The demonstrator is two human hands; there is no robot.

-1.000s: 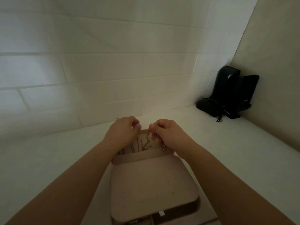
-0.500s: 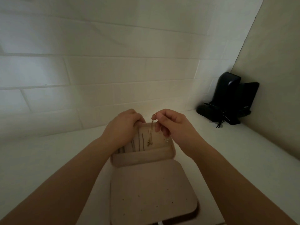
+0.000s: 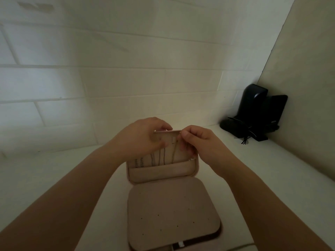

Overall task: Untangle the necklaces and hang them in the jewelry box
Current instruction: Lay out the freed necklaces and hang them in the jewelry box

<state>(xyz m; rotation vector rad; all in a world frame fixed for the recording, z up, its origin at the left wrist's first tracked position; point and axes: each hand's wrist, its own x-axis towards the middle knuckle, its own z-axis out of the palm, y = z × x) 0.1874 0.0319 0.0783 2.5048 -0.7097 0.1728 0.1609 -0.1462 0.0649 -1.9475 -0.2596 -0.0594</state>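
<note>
Pinching a thin gold necklace (image 3: 175, 151) at the lid's top edge, the right hand (image 3: 196, 140) keeps a narrow grip; the left hand (image 3: 143, 136) clasps the jewelry box (image 3: 163, 171) lid's upper corner.

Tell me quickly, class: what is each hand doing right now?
Left hand: closed on the top edge of the box lid.
Right hand: fingers pinched on a necklace hanging inside the lid.
</note>
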